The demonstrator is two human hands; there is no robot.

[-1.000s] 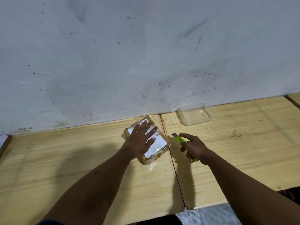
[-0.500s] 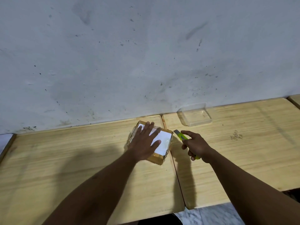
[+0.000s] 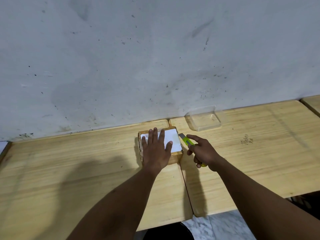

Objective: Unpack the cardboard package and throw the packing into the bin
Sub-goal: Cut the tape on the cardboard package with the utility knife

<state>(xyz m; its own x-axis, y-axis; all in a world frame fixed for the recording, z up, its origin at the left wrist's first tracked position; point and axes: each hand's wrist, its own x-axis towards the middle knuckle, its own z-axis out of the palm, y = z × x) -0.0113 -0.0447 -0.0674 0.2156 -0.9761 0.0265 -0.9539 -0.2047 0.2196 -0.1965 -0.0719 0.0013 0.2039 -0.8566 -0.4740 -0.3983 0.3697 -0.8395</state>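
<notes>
A small cardboard package (image 3: 173, 141) with a white label on top and clear tape around it lies on the left wooden table (image 3: 69, 170), close to the seam between two tables. My left hand (image 3: 156, 149) lies flat on top of it, fingers spread, pressing it down. My right hand (image 3: 201, 151) grips a yellow-green utility knife (image 3: 185, 139), index finger stretched forward. The knife's tip sits at the package's right top edge. No bin is in view.
A clear plastic tray (image 3: 204, 119) stands against the grey wall on the right wooden table (image 3: 259, 153). A third table's corner (image 3: 313, 103) shows at far right. Marble floor (image 3: 216, 227) is visible below the tables' front edges.
The package has been turned from a diagonal position to square with the table under my left hand. My right hand has brought the knife up to the package's right edge.
</notes>
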